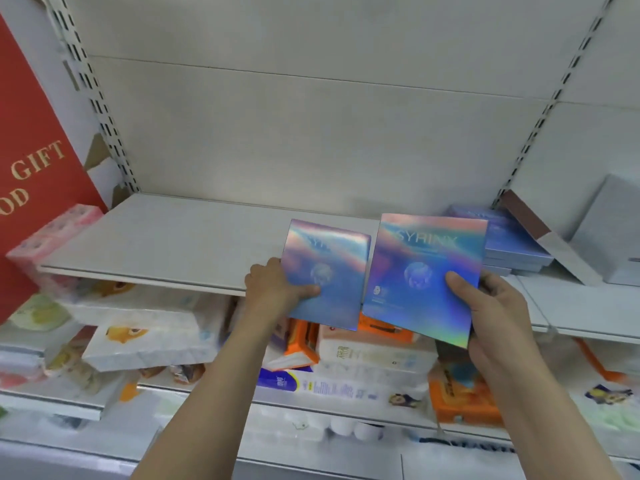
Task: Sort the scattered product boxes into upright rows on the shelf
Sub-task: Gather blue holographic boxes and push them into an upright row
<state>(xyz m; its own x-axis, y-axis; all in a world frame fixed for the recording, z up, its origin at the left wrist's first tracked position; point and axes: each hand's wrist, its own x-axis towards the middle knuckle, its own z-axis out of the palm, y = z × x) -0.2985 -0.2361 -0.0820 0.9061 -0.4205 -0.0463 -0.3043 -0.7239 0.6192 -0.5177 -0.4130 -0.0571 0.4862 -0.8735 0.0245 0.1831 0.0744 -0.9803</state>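
I see my left hand (pixel 277 289) pinching one holographic box (pixel 325 271) by its lower left edge. My right hand (pixel 491 306) grips a second box (pixel 426 268) at its right edge, both upright above the shelf (pixel 166 237) front.

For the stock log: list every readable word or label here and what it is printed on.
"SYRINX": box in the right hand.
"SY...": box in the left hand, the rest lost in glare.
"GIFT" and "OD": red sign, cut off by the frame edge.
Packages on the lower shelves: print too blurred.
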